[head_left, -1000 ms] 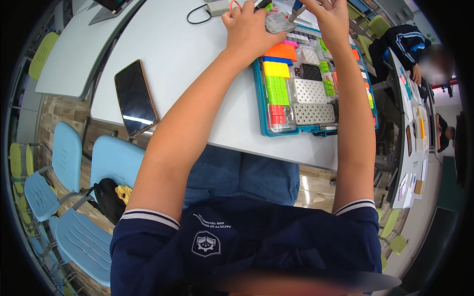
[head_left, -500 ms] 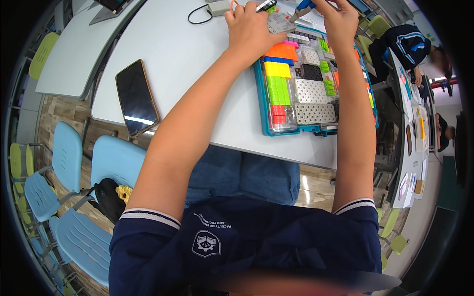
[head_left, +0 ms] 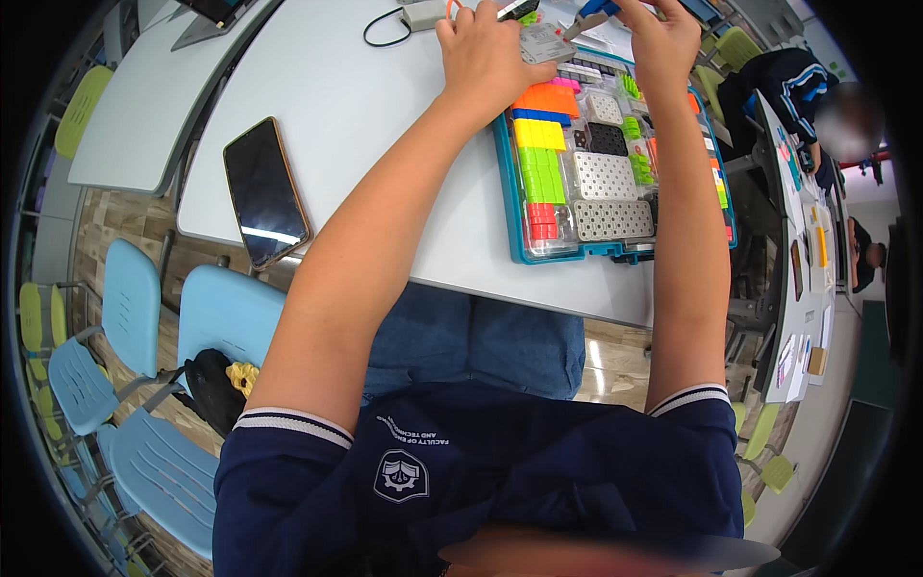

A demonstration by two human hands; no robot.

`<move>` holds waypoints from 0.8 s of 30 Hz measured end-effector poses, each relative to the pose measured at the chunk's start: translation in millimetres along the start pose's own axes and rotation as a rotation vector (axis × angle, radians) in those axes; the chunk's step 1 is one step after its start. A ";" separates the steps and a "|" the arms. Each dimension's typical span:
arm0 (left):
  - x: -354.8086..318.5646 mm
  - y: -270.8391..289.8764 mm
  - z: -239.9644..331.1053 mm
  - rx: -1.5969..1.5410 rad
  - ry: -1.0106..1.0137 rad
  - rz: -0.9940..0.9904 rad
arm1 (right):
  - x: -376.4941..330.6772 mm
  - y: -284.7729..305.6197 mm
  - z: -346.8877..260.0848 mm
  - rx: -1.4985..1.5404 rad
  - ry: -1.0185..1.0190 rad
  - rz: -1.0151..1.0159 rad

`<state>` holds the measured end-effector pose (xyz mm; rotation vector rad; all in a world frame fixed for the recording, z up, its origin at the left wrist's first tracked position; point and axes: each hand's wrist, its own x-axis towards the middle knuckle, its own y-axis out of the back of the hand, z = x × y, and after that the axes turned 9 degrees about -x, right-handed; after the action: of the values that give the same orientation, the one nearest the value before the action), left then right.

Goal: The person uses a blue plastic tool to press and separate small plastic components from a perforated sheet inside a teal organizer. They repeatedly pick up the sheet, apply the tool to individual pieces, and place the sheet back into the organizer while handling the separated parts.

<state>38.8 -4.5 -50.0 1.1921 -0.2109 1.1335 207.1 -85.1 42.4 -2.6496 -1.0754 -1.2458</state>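
Observation:
At the far edge of the view, my left hand [head_left: 486, 60] is closed on a flat grey module [head_left: 546, 44], thumb along its near side. My right hand [head_left: 665, 46] grips a blue-handled tool [head_left: 593, 13], probably pliers, whose grey tip points down-left and meets or nearly meets the module's right end. Both hands are over the back of a teal-edged parts case [head_left: 516, 226]. Inside it lie orange, blue, yellow, green and red pieces and perforated grey plates [head_left: 613, 220]. A black part [head_left: 519, 10] shows by my left fingertips.
A dark phone [head_left: 267, 192] lies on the white table [head_left: 356, 115], left of my left forearm. A grey box [head_left: 423, 14] with a black cable is at the back. Blue chairs [head_left: 130, 308] stand left, one with a black bag [head_left: 213, 389]. Another person [head_left: 793, 91] works at the right.
My hands, the module and the tool hold nearly the same place. The person at the right has shifted their head slightly.

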 end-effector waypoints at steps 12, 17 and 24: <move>1.4 0.4 -0.1 -0.008 0.008 -0.007 | 63.6 75.1 -56.2 0.101 0.124 0.272; -0.5 2.0 3.7 0.003 0.012 -0.015 | 46.9 103.8 -53.3 0.410 -0.126 0.308; 2.6 7.8 5.6 -0.029 -0.033 0.125 | -24.1 94.8 -36.5 0.422 -0.132 0.280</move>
<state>36.3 -8.1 -41.0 1.1854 -0.3298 1.2156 228.3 -182.0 75.0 -2.4662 -0.8280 -0.7098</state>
